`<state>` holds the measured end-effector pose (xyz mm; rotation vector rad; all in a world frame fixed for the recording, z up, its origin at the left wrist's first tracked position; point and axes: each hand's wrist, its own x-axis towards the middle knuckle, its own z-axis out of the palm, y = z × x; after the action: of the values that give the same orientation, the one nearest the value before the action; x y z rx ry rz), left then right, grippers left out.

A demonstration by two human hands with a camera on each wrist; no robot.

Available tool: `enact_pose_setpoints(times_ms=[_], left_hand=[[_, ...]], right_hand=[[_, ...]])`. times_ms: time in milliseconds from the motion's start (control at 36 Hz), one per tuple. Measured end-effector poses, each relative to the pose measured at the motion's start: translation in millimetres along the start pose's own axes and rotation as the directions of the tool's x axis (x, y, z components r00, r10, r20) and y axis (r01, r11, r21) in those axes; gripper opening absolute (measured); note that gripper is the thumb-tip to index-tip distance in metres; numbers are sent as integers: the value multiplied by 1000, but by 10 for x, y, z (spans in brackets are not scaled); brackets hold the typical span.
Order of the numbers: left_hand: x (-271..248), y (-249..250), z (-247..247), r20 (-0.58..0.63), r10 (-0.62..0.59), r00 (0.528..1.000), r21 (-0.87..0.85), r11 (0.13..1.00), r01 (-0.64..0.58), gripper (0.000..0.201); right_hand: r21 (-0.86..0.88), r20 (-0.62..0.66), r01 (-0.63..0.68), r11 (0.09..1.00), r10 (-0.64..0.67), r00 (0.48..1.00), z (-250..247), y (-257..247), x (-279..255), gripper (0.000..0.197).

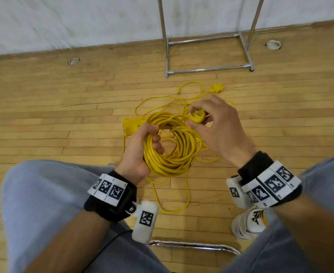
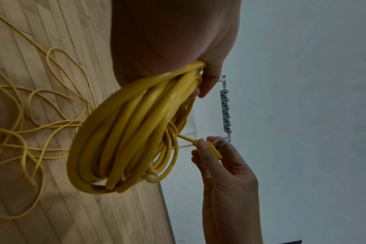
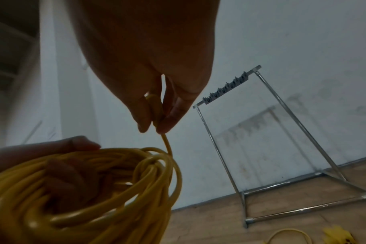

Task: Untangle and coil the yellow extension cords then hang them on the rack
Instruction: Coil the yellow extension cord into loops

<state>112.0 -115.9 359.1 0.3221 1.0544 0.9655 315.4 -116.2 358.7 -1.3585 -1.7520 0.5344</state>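
Observation:
A thick coil of yellow extension cord (image 1: 172, 146) (image 2: 123, 132) (image 3: 73, 189) hangs in my left hand (image 1: 142, 148), whose fingers curl round the bundle. My right hand (image 1: 211, 119) (image 2: 211, 151) (image 3: 155, 115) pinches the round yellow plug (image 1: 196, 117) (image 2: 214, 150) at the cord's end, just right of the coil's top. A thinner yellow cord (image 1: 170, 196) (image 2: 31, 123) lies tangled on the wooden floor under the coil, with its yellow socket end (image 1: 218, 88) further off. A yellow socket block (image 1: 129, 126) shows just left of my left hand. The metal rack (image 1: 207, 54) (image 3: 261, 132) stands ahead by the wall.
The rack's top bar carries a grey row of hooks (image 3: 226, 88) (image 2: 226, 110). My knees in grey trousers (image 1: 40, 203) frame the view, a white shoe (image 1: 248, 221) sits at right, and a chrome chair rail (image 1: 193, 245) is below. Round floor fittings (image 1: 73, 61) lie near the wall.

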Motion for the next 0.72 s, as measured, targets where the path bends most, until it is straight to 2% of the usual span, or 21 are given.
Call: enact_pose_setpoints(times_ms=[83, 222, 333, 417, 472, 528, 583, 639, 694, 722], left_hand=[[4, -22, 51, -22, 10, 1000, 9, 1000, -10, 12], [30, -66, 102, -18, 10, 1000, 19, 1000, -10, 17], [46, -85, 111, 38, -6, 999, -25, 1000, 7, 14], [40, -88, 131, 113, -11, 994, -69, 997, 18, 12], [29, -91, 168, 155, 2, 988, -84, 996, 11, 12], [26, -97, 202, 203, 12, 979, -90, 996, 7, 14], [37, -99, 214, 257, 16, 966, -84, 996, 5, 17], [54, -95, 216, 296, 8, 955, -80, 997, 16, 16], [67, -94, 226, 338, -5, 941, -69, 997, 30, 15], [71, -95, 239, 363, -12, 932, -57, 998, 35, 15]], right_hand=[[14, 61, 12, 1000, -13, 998, 89, 11, -89, 28], [92, 254, -6, 996, -18, 967, 297, 39, -230, 41], [138, 183, -15, 990, -11, 983, 282, 102, -199, 21], [153, 104, -41, 987, 26, 994, 222, 82, -141, 19], [112, 12, -54, 992, 54, 998, 219, 22, -144, 32], [38, -121, -107, 994, 111, 986, 221, -32, -166, 62], [-129, -209, -193, 973, 164, 964, 178, -48, -168, 95], [-218, -175, -330, 919, 295, 939, 92, -10, -130, 119], [-102, -12, -449, 887, 451, 893, -9, 70, -83, 129], [21, 98, -507, 862, 503, 859, -46, 101, -75, 126]])
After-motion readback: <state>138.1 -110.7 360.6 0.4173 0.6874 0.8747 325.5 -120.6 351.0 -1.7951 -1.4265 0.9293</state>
